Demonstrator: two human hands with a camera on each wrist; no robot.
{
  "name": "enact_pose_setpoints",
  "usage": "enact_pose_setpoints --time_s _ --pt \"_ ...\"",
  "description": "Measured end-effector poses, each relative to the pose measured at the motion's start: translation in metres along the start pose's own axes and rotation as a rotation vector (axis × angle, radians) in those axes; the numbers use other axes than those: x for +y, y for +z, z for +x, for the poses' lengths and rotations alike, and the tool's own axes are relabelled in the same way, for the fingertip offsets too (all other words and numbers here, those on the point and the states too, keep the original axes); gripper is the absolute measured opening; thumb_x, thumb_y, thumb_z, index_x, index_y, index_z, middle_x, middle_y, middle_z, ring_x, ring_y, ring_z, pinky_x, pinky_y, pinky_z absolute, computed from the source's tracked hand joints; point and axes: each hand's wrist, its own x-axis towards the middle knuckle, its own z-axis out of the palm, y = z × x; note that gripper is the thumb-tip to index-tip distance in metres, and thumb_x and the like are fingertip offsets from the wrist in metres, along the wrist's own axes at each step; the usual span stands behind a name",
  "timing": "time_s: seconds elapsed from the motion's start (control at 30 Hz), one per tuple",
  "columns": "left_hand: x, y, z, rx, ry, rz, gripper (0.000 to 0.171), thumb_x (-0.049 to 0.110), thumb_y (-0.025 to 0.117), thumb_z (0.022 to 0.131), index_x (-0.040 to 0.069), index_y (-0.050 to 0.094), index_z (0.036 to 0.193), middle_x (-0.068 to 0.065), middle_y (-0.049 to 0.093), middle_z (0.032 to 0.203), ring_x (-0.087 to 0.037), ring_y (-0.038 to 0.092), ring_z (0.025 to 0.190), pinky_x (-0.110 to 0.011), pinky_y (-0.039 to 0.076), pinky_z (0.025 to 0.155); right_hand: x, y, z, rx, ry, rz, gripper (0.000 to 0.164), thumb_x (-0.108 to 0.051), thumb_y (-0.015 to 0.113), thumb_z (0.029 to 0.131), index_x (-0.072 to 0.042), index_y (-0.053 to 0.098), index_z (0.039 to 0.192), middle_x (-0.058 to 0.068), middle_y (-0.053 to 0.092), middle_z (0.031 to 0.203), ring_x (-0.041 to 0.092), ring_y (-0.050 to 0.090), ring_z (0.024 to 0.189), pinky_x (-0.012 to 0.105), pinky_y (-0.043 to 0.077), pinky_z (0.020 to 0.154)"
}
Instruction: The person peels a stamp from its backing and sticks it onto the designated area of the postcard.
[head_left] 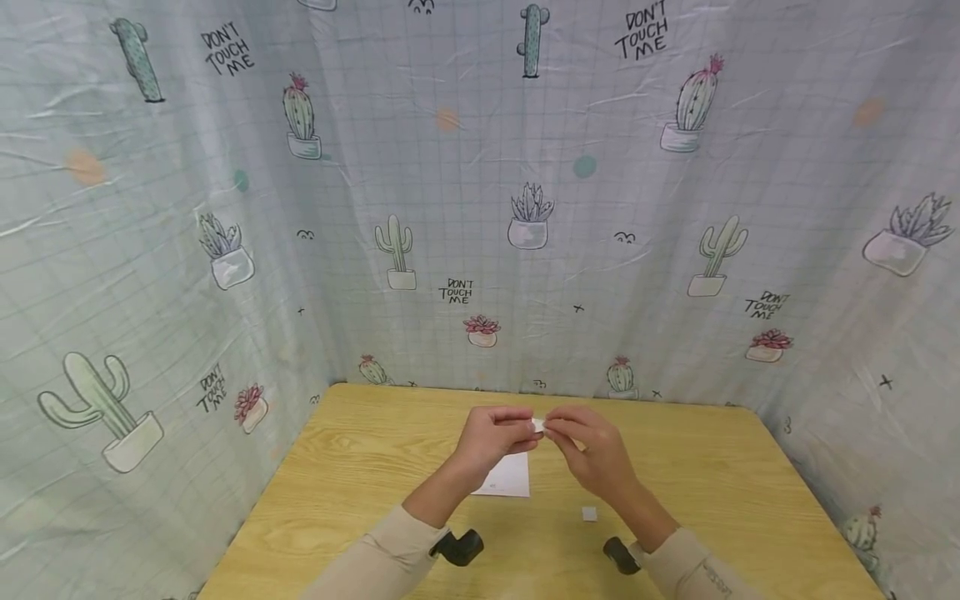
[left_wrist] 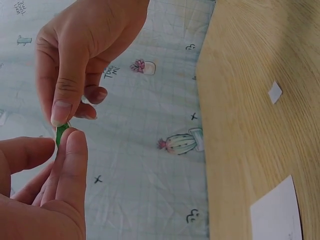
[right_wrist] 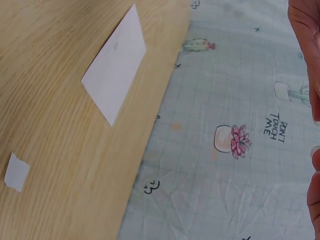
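Note:
In the head view, my left hand [head_left: 489, 440] and right hand [head_left: 594, 448] meet above the table, fingertips close together. Between them is a small flat piece [head_left: 537, 425] that looks white from above. From the left wrist view the same piece [left_wrist: 61, 133] shows a green face. My left thumb and fingers pinch its lower end, while the right thumb and fingers grip the upper end. A white sheet of paper [head_left: 507, 477] lies on the table below the hands. Only parts of fingers show at the edge of the right wrist view, with the piece out of sight.
A small white paper square [head_left: 589, 514] lies on the wooden table [head_left: 337, 467], nearer to me than the sheet. Black wrist devices [head_left: 461, 547] sit below both sleeves. A cactus-print curtain [head_left: 465, 167] encloses the table at the back and sides.

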Motion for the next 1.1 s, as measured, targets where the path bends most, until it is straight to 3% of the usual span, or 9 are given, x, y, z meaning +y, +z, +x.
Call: enact_pose_setpoints --time_s 0.2,0.5,0.67,0.9,1.1 --pt "-0.0005 -0.0005 0.0001 -0.001 0.006 0.008 0.034 0.005 0.066 0.101 -0.011 0.065 0.131 -0.025 0.073 0.122 -0.026 0.078 0.108 -0.034 0.063 0.091 -0.0023 0.0018 0.0013 0.024 0.072 0.078 0.020 0.013 0.082 0.078 -0.003 0.081 0.090 0.006 0.075 0.093 0.014 0.067 0.075 0.012 0.054 0.068" --pt "-0.0017 0.0005 0.0014 -0.011 0.042 0.061 0.031 0.009 0.065 0.103 -0.011 0.068 0.126 -0.024 0.075 0.119 -0.023 0.078 0.105 -0.033 0.063 0.092 -0.0009 0.0023 0.0007 0.031 0.161 0.131 0.019 0.012 0.081 0.080 -0.004 0.081 0.090 0.005 0.076 0.089 0.012 0.066 0.072 0.011 0.052 0.064" --pt "-0.0031 0.0000 0.0022 -0.037 0.075 0.120 0.031 0.014 0.064 0.105 -0.009 0.070 0.124 -0.024 0.074 0.122 -0.023 0.077 0.107 -0.035 0.062 0.094 -0.0001 0.0008 0.0005 -0.009 0.230 0.119 0.017 0.009 0.080 0.083 -0.006 0.080 0.090 0.002 0.076 0.088 0.007 0.062 0.072 0.014 0.052 0.063" --pt "-0.0069 -0.0004 0.0012 -0.060 0.085 0.191 0.028 0.015 0.068 0.102 -0.003 0.072 0.123 -0.021 0.073 0.122 -0.024 0.075 0.109 -0.037 0.062 0.096 -0.0003 0.0002 0.0007 -0.056 0.390 0.134 0.010 0.000 0.077 0.091 -0.010 0.080 0.091 0.000 0.078 0.086 0.002 0.064 0.073 0.021 0.057 0.064" --pt "-0.0076 0.0020 0.0048 -0.042 0.099 0.177 0.022 0.010 0.068 0.101 -0.005 0.073 0.117 -0.020 0.075 0.114 -0.017 0.076 0.098 -0.037 0.064 0.092 -0.0046 -0.0050 0.0061 -0.089 0.559 0.215 0.007 -0.007 0.075 0.094 -0.008 0.081 0.098 0.004 0.078 0.084 0.009 0.064 0.069 0.021 0.056 0.062"
